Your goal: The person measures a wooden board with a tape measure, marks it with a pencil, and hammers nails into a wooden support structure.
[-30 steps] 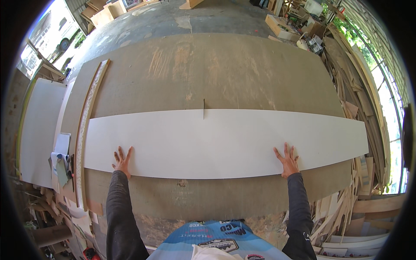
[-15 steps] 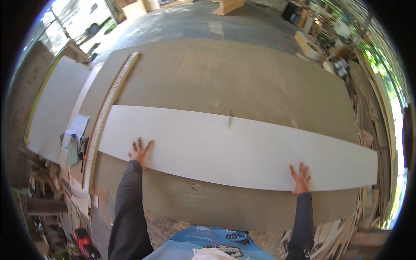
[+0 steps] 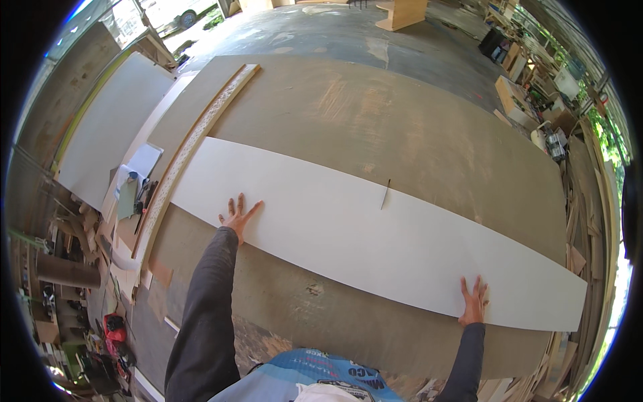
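Note:
A long white board (image 3: 321, 221) lies flat on a large brown worktable, its left end close against a long wooden strip. Near the board's front edge on the left, my left hand (image 3: 236, 218) rests on its surface with fingers spread. My right hand (image 3: 474, 305) presses lightly at the same edge farther right, fingers also apart. Neither hand holds anything. Across the board's far edge, between the hands, lies a thin dark pencil-like stick (image 3: 386, 194); its exact kind is too small to tell.
The wooden strip (image 3: 194, 141) runs along the brown worktable's (image 3: 402, 120) left side. Beyond it are papers (image 3: 144, 161), small tools and a large pale panel (image 3: 114, 127). Stacked planks (image 3: 593, 201) line the right. Red-and-black equipment (image 3: 115, 328) sits at lower left.
The whole view has turned and shifted, so the board slants more down to the right. Both hands stay spread at about the same places on the board.

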Demonstrator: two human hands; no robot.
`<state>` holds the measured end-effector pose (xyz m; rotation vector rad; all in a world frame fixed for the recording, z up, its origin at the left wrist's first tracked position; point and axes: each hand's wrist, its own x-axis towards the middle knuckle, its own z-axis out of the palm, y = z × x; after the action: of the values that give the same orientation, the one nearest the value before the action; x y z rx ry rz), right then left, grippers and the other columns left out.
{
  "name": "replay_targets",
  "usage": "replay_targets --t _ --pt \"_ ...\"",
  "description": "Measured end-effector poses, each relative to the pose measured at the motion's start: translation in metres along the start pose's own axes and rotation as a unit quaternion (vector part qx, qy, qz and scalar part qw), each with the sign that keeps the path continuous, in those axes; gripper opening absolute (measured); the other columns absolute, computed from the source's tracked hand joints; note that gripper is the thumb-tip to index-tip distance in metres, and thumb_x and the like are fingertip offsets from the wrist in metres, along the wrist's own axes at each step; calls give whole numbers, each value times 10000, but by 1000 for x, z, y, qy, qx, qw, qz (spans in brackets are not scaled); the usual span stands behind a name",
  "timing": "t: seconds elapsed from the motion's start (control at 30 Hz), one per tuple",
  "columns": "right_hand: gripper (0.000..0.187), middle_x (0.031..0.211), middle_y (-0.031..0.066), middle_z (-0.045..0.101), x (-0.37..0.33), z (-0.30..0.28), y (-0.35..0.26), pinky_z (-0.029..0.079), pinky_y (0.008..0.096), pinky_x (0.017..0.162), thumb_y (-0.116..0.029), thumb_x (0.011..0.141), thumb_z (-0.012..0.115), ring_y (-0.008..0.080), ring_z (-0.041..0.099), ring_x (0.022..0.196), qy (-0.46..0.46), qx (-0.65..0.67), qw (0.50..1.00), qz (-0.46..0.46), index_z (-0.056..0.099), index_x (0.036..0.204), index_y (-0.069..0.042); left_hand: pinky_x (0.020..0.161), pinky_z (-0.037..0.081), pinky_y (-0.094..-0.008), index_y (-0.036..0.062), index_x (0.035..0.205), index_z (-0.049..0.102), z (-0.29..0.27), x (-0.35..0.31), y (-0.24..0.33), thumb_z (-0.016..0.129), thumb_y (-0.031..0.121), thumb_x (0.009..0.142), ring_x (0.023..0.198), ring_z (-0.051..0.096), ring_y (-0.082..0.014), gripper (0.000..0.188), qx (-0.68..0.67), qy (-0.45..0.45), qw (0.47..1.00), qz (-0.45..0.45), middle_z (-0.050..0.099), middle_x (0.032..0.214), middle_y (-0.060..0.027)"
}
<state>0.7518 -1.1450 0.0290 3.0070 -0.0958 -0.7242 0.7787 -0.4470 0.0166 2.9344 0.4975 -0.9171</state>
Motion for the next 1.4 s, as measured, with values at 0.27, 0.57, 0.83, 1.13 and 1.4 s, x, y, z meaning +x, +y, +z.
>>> replay_targets --t 0.27,0.57,0.83,1.13,1.4 --pt "1342 1647 84 -47 7 -2 -7 247 730 1092 100 471 816 438 49 1489 1 -7 1000 -5 196 1538 -426 1063 178 -762 555 1497 -55 1 4 -5 720 -168 586 1486 -84 -436 1397 13 3 1000 -3 -208 1618 -130" --pt "1319 1644 100 -59 12 -10 -1 251 741 1078 103 492 778 470 44 1479 -2 19 999 -26 186 1534 -448 1055 209 -757 535 1506 -61 4 10 -5 761 -128 579 1487 -49 -452 1406 16 26 1000 5 -174 1625 -146" --pt "1353 1644 104 -52 18 -9 4 269 749 1064 91 475 817 478 53 1476 9 0 1000 -19 179 1530 -466 1051 210 -763 529 1511 -46 -14 12 9 774 -136 530 1487 -46 -452 1441 9 4 1000 6 -173 1626 -140" --pt "1362 1643 102 -81 21 -16 -1 277 747 1061 19 482 885 478 31 1477 -7 -11 1000 -14 166 1534 -461 1069 215 -741 527 1513 -42 -21 11 12 729 -153 563 1493 -57 -431 1400 17 0 1000 -4 -186 1626 -121" --pt "1359 1642 115 -51 24 -20 -4 294 741 1058 15 491 888 476 68 1474 -3 -16 1000 -16 158 1532 -466 1068 211 -746 518 1518 -33 -22 14 12 705 -162 585 1491 -55 -439 1370 14 2 1000 -2 -183 1627 -122"
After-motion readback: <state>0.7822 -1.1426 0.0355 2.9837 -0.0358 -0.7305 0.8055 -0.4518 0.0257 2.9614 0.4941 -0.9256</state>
